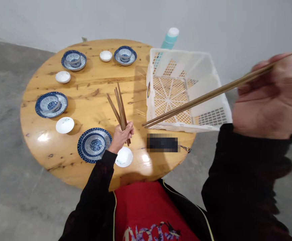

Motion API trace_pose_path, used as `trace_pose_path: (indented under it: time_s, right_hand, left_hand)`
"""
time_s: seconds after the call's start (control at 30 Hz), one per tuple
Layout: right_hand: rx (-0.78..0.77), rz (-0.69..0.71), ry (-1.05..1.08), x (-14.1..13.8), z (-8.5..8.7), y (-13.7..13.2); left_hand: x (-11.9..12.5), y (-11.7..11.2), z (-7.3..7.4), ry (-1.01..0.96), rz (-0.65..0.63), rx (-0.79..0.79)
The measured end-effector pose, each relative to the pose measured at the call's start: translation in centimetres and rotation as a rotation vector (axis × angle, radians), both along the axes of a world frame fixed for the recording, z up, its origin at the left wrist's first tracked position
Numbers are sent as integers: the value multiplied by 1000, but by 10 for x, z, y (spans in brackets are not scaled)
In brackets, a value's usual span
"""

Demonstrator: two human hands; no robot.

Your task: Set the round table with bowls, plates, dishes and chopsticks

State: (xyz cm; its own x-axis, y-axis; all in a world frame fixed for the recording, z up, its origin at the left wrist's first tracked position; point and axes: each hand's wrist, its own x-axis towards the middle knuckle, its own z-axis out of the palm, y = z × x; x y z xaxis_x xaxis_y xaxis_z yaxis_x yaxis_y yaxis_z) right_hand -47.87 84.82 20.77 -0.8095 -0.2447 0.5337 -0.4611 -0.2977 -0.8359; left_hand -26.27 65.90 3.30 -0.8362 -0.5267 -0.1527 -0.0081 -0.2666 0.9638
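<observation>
My left hand [122,135] is closed round several brown chopsticks [120,107] that fan out at the top, over the near part of the table. Just below it lies a small white dish [124,157], and to its left a blue-and-white plate [95,145] with a bowl on it. High on the right, close to the camera, my right hand [274,95] grips a pair of long chopsticks [206,95]. Their tips point left and down, in front of the white plastic crate [183,128].
Several blue-patterned place settings stand round the wooden table [93,103], one being a plate with a bowl [51,104], each near a white dish [64,125]. A blurred-out dark object [162,144] lies before the crate. Behind the crate rises a turquoise bottle [170,38].
</observation>
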Motion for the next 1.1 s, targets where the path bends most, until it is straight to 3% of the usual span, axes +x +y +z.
trace_pose_path:
  time_s: [0.1, 0.3, 0.43, 0.57, 0.67, 0.8, 0.93, 1.1]
  right_hand:
    - [-94, 24, -53, 22, -22, -19]
    - [112, 147, -360, 53, -86, -43]
    - [322, 221, -422, 83, -129, -61]
    - [375, 263, -406, 109, -150, -76]
    - [402, 330, -444, 122, -151, -80]
    - [427, 368, -492, 132, -158, -82]
    - [452, 356, -640, 138, -190, -84]
    - [466, 255, -895, 144, -240, -77]
  left_hand:
    - [18, 7, 12, 9, 36, 55]
    - [82, 25, 17, -246, 26, -2]
    - [132, 43, 5, -435, -27, 12]
    - [170, 67, -15, -558, -37, 72]
    - [181, 80, -22, -580, -12, 136]
    - [179, 84, -21, -507, 2, 255]
    - [178, 83, -23, -471, 131, 322]
    - [187, 82, -38, -507, 250, 361]
